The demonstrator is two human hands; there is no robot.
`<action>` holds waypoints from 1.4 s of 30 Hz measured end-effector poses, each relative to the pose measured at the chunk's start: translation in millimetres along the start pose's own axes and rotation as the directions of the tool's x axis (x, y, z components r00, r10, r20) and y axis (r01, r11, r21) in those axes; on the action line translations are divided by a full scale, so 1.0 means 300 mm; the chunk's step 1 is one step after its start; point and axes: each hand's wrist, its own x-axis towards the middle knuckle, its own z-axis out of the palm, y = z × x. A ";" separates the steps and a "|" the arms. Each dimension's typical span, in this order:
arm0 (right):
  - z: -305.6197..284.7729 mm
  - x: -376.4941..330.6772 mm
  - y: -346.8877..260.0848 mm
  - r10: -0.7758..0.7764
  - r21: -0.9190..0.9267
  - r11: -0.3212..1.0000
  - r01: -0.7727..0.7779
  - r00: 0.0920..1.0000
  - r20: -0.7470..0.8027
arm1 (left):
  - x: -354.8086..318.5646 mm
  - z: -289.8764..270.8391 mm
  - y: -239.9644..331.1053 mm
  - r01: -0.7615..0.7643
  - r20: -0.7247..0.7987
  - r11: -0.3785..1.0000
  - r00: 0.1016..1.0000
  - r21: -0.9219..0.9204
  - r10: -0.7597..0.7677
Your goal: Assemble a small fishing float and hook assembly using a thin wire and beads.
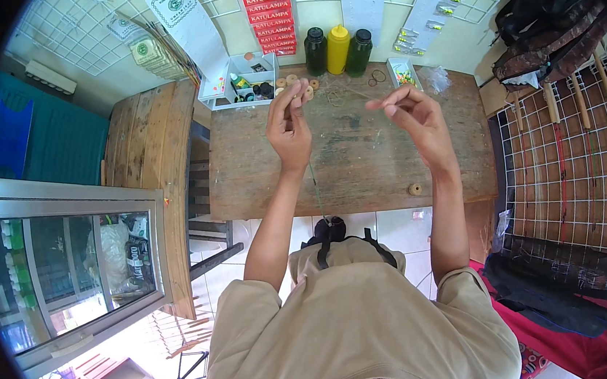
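Observation:
My left hand (289,126) is raised over the far part of the wooden table (366,158), its fingers closed around the upper end of a thin dark rod (314,177). The rod slants down toward a black pouch-like thing (330,229) at my waist. To the right, my right hand (417,116) hovers with thumb and forefinger drawn together; whatever lies between them is too fine to make out. Just beyond my left hand sit several cork rings (313,85). Loops of thin cord (336,98) lie on the tabletop between the hands.
Two dark bottles (316,51) flank a yellow squeeze bottle (337,49) at the back. A white divided box (241,89) stands left of them, a small white tray (402,72) right. One cork piece (414,189) rests near the front edge. A glass-fronted cabinet (69,263) is at left.

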 end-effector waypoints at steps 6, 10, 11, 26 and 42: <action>-0.030 -0.002 0.001 -0.111 -0.378 0.920 0.102 0.994 -0.002 | 0.003 -0.040 -0.056 0.067 -0.093 0.997 0.993 -0.028 -0.069; -0.030 -0.006 0.019 -0.028 -0.064 0.998 0.024 0.997 -0.072 | 0.010 -0.070 -0.082 0.126 -0.088 0.992 0.988 0.023 -0.123; -0.027 -0.006 0.029 -0.029 -0.066 0.998 0.025 0.997 -0.073 | 0.012 -0.070 -0.085 0.107 -0.076 0.994 0.992 0.026 -0.105; 0.063 0.043 0.086 -0.179 0.470 0.855 0.221 0.975 -0.132 | 0.011 -0.037 -0.055 0.078 -0.020 0.993 0.997 -0.092 -0.080; 0.123 0.021 0.083 -0.135 -0.056 0.989 0.135 0.991 0.002 | 0.018 -0.040 -0.035 0.096 -0.067 0.992 0.993 -0.077 -0.101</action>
